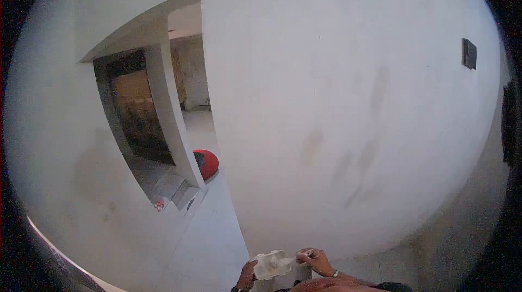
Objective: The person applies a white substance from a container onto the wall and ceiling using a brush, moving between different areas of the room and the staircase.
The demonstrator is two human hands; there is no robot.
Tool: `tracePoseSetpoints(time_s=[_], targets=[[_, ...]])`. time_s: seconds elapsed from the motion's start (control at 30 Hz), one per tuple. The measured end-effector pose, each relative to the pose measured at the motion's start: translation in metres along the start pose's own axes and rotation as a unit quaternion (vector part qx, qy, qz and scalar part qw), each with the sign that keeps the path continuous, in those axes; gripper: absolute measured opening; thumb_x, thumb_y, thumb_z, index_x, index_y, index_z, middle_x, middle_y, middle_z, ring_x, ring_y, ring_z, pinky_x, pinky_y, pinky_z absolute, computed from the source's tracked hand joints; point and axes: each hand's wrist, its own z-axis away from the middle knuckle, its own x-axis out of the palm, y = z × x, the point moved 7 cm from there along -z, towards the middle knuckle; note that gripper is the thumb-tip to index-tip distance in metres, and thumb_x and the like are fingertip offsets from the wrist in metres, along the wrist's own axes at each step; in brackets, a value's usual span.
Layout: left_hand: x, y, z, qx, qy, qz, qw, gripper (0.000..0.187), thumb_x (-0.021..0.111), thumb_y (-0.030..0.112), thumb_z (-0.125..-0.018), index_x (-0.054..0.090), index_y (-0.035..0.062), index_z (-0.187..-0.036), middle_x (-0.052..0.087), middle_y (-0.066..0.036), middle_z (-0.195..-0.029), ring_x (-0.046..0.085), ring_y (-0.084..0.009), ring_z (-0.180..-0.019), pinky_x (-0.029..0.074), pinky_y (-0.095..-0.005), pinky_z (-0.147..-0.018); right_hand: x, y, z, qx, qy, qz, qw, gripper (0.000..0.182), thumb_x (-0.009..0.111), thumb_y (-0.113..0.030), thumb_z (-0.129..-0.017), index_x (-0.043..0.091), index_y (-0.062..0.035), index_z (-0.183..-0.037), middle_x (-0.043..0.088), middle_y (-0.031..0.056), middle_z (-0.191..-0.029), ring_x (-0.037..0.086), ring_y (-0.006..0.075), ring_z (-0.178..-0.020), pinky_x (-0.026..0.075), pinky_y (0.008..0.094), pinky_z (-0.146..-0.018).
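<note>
At the bottom of the head view, my left hand grips the left side of a small white open container. Some pale material lies inside, too blurred to name. My right hand is just right of the container, its fingers pinched together around something whitish and small. What that is I cannot make out. A band circles my right wrist, and a dark one sits on my left wrist.
A large pale wall with several darker smudges stands ahead. Left of it is a doorway with a red rounded object beyond, on a tiled floor. A dark switch box is mounted at the right.
</note>
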Motion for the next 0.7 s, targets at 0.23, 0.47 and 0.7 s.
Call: tracePoseSetpoints(time_s=[0.23,0.47,0.7], targets=[[0.017,0.016,-0.009,0.007,0.007,0.065,0.998,0.048,0.041,0.038,-0.095,0.053,-0.0001,-0.120,0.062,-0.012,-0.113,0.061,-0.0223,-0.102,0.049,-0.0376,-0.090,-0.032,0.067,-0.024,-0.012,0.103,-0.173,0.979,0.022,0.056,-0.016,-0.093,0.059,0.0046,-0.098,0.066,0.0099,-0.083,0.066,0.0162,-0.073,0.056,0.0308,-0.068],[0.073,0.083,-0.030,0.093,-0.039,0.087,0.991,0.046,0.039,0.038,-0.097,0.050,0.0018,-0.124,0.059,-0.010,-0.118,0.058,-0.0212,-0.106,0.048,-0.0373,-0.092,-0.073,-0.063,-0.043,0.040,0.163,-0.318,0.933,0.030,0.046,-0.031,-0.098,0.054,-0.0028,-0.103,0.063,0.0105,-0.083,0.064,0.0213,-0.078,0.053,0.0371,-0.079],[0.104,0.114,-0.024,0.051,-0.059,0.107,0.991,0.056,0.034,0.049,-0.095,0.046,0.0076,-0.131,0.055,-0.009,-0.126,0.056,-0.0241,-0.113,0.048,-0.0446,-0.092,-0.072,-0.108,-0.044,-0.010,0.147,-0.402,0.904,0.029,0.051,-0.029,-0.096,0.057,-0.0020,-0.102,0.066,0.0120,-0.088,0.065,0.0195,-0.079,0.054,0.0355,-0.076]])
